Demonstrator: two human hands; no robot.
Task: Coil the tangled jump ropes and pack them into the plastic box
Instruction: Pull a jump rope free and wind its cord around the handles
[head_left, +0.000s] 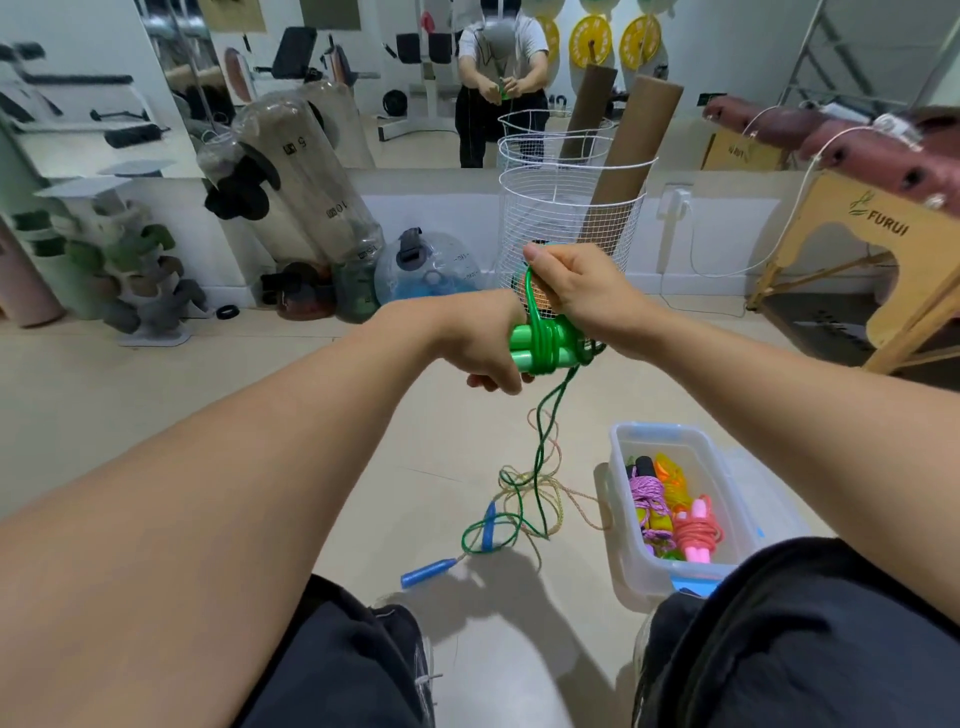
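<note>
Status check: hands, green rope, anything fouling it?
Left hand grips the green handles; right hand pinches the green rope looped around them. Rope's tail hangs to the floor, crossing the blue-handled rope. Box open, part filled.

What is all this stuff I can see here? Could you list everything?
green jump rope: one, green, handles held together in the hands, cord trailing to the floor
blue-handled rope: one, blue handles, pale cord, tangled on the floor
plastic box: one, clear, on the floor at right, holding pink, purple and yellow coiled ropes
wire basket: one, white, by the mirror wall, holding cardboard tubes
water bag: one, clear blue, by the wall
wooden bench: one, tan, far right
left hand: grips the handles
right hand: pinches the green cord, winding it
</note>
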